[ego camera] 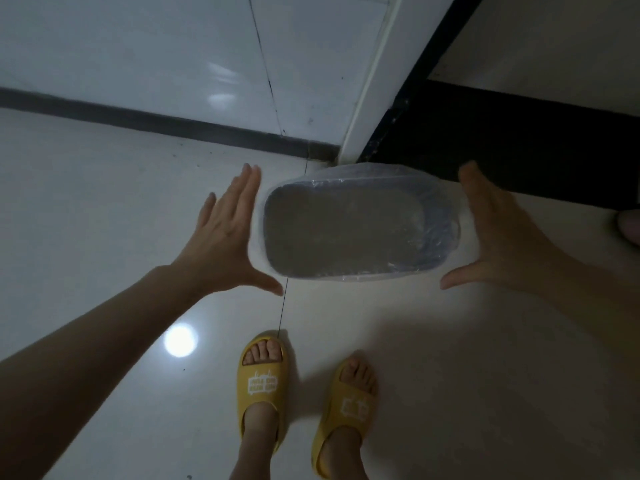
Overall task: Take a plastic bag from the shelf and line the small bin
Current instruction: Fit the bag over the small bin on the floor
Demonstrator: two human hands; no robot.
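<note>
Pale glossy floor tiles fill my view, with a white wall and dark skirting behind, and a black band running off to the right.

Starting from my hands: my left hand is spread flat, fingers straight and thumb splayed, just beside the left side of the bin and holding nothing. My right hand mirrors it on the other side, open wide, thumb pointing inward, also empty. I cannot tell whether either palm touches the plastic; both look slightly apart from it.

Between them the small bin stands on the floor against the corner, by a white door frame. The plastic bag is already in it: clear film is folded over the rim all round, bunched thicker on the right, and the inside looks greyish through it.

I judge the lining nearly finished, with the step in hand being the last check and smoothing. To do it well, I would bring both palms in evenly and press the overhang down against the walls, taking up the loose gathers on the right so the fold grips the rim. Pushing from one side alone may slide the light bin towards the corner, so I keep the pressure balanced.

Below, my feet in yellow slippers stand clear of the bin, beside a bright lamp reflection.
</note>
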